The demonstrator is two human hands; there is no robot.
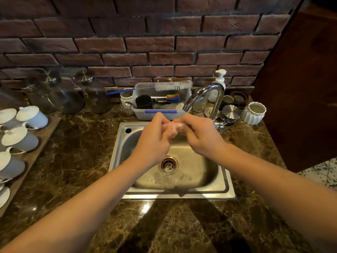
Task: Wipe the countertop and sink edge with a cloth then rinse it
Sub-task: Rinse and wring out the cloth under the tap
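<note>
Here both hands, left hand point(155, 137); right hand point(200, 137), grip cloth point(172, 127) over sink point(226, 187).

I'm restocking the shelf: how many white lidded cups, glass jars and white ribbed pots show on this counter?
White lidded cups: 5, the lower ones cut off at the frame edge
Glass jars: 3 or more, dim
White ribbed pots: 1
Total: 9

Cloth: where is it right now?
Head view, centre: the pink cloth is bunched between the left hand and right hand, held over the sink basin just below the faucet spout.
</note>
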